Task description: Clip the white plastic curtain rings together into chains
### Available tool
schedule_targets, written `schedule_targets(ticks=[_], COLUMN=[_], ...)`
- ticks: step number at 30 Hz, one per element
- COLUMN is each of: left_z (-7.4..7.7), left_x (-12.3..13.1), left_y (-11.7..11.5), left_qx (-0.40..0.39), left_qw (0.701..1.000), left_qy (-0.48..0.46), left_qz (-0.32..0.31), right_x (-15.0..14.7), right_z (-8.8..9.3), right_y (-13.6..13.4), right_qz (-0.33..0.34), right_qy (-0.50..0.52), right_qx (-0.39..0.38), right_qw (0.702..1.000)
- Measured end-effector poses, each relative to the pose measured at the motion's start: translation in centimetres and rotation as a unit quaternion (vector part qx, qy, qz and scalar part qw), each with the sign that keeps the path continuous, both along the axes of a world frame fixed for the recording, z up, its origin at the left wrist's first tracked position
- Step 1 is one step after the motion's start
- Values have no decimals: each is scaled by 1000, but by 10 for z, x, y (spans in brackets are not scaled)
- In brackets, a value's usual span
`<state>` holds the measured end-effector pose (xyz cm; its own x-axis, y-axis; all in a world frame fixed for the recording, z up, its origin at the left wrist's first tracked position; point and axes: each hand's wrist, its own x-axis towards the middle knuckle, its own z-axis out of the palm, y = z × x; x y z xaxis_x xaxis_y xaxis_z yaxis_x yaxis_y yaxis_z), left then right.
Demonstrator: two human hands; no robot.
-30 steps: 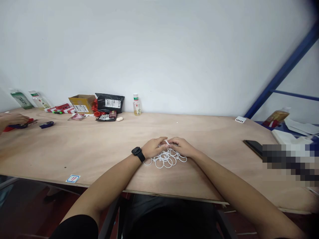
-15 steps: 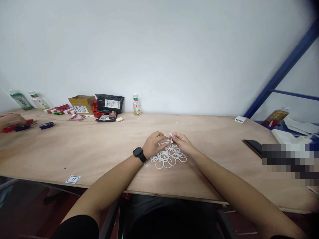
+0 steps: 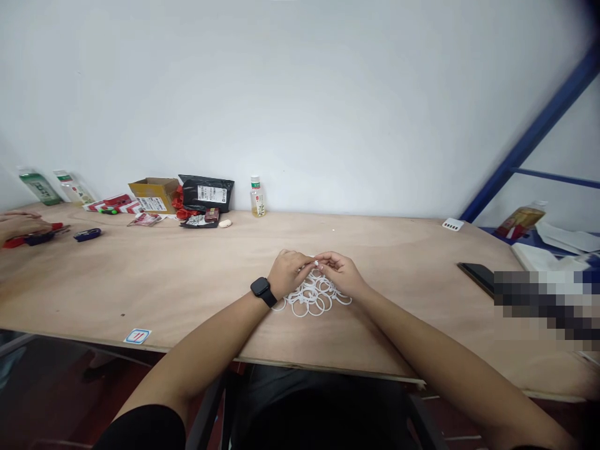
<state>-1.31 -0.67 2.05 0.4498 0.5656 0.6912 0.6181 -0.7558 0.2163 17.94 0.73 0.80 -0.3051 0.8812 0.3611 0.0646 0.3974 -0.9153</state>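
Observation:
A pile of white plastic curtain rings (image 3: 308, 300) lies on the wooden table in front of me. Just behind the pile, my left hand (image 3: 289, 272) is closed, its thumb and fingertips pinching one side of a white ring. My right hand (image 3: 344, 273) comes in from the other side, its thumb and index finger closed on the same ring. A small white part (image 3: 316, 263) of that ring shows between the fingertips; the rest is hidden by my fingers. A black watch (image 3: 263, 290) is on my left wrist.
Along the wall stand a cardboard box (image 3: 154, 195), a black parcel bag (image 3: 206, 194) and a drink bottle (image 3: 257, 197). A phone (image 3: 478, 277) lies to the right. At the far left, another person's hand (image 3: 21, 225) is beside red and dark tools. A numbered card (image 3: 137, 336) lies near the front edge.
My hands have come closer together, fingertips now meeting around the ring. The ring's loop, visible before between them, is now mostly covered.

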Motion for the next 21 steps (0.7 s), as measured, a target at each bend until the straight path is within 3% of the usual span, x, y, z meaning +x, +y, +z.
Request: schedule_targets(ticks=[3, 7, 15, 18, 21], left_z=[0, -1, -2, -2, -3], left_x=[0, 0, 3, 4, 5], left_y=[1, 2, 2, 2, 3], left_qx=[-11, -27, -54, -60, -58], left_qw=[1000, 999, 994, 993, 994], left_qy=[-12, -24, -63, -48, -39], left_qz=[-8, -23, -70, -88, -84], right_x=[3, 4, 5, 6, 2], right_z=[5, 10, 5, 6, 9], right_y=[-5, -8, -6, -7, -8], right_qz=[-61, -73, -97, -61, -78], right_qy=[-96, -145, -192, -235, -235], right_qx=[118, 207, 247, 239, 202], right_qw=[987, 965, 945, 940, 948])
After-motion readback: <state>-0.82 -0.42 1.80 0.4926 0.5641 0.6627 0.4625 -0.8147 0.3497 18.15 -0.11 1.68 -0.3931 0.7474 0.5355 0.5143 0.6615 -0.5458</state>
